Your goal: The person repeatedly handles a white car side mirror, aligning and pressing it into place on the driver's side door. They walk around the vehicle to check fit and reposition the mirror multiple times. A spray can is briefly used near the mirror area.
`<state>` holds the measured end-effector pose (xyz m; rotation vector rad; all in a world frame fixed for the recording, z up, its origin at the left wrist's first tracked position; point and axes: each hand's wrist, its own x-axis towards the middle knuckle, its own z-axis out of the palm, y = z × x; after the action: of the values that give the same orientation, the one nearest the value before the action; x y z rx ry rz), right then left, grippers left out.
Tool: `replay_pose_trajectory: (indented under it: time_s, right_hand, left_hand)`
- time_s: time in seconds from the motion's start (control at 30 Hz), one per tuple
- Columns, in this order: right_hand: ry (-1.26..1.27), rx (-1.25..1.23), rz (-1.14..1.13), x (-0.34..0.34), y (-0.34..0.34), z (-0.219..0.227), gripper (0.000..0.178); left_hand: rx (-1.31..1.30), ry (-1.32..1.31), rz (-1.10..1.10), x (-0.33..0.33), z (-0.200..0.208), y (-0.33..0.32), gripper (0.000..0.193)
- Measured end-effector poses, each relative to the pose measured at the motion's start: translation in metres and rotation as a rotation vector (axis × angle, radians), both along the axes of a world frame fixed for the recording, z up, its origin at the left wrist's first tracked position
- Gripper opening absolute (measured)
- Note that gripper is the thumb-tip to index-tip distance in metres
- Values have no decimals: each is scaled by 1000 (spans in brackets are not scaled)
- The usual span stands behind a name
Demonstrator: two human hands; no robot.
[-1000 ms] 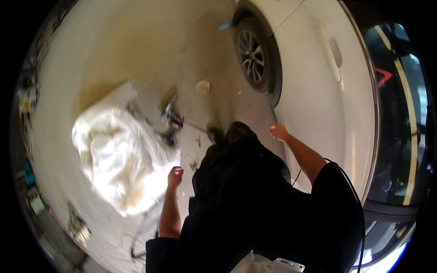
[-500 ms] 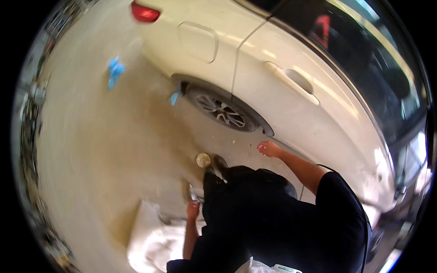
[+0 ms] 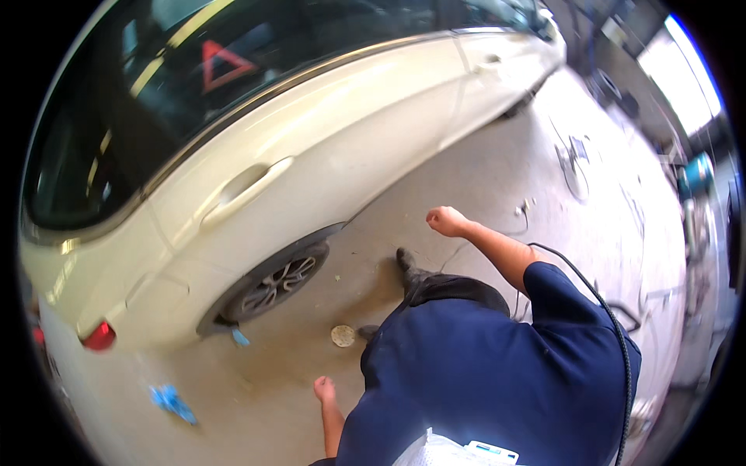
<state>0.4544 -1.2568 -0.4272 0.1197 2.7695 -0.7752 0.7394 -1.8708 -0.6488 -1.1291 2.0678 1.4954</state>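
Note:
My right hand [image 3: 448, 221] is held out over the floor beside the pale cream car [image 3: 342, 124]. Its fingers are curled into a loose fist, and nothing shows in them. Low on the left hangs my left hand [image 3: 325, 388], fingers also curled in, with no object visible there. Neither hand touches the car. The car's rear wheel [image 3: 284, 283] and its door handle [image 3: 247, 190] lie ahead and to the left. A round, speckled, pale disc [image 3: 343, 335] lies on the floor near my boot [image 3: 404, 260].
Crumpled blue gloves or cloth [image 3: 172, 404] and a small blue scrap [image 3: 240, 337] lie on the floor at left. A dark hose or cable [image 3: 622, 334] runs over my right shoulder. Cables with a small device [image 3: 576, 149] lie ahead right; a teal drum [image 3: 695, 176] stands farther right.
My view has swung right, so the car sits farther left and more floor shows on the right. The silvery object beside my left hand and the white shape behind it are out of view.

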Motion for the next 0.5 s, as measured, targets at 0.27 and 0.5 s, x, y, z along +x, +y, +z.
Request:
replay_pose_trajectory:
  time_s: [0.27,0.5]
  right_hand:
    - [178,-434,-443,-26,169,5,27]
    - [546,-414,-593,-155,344,17,34]
  left_hand:
    - [-21,195,-385,-275,42,164,29]
    - [-123,456,-531,-422,164,416,32]
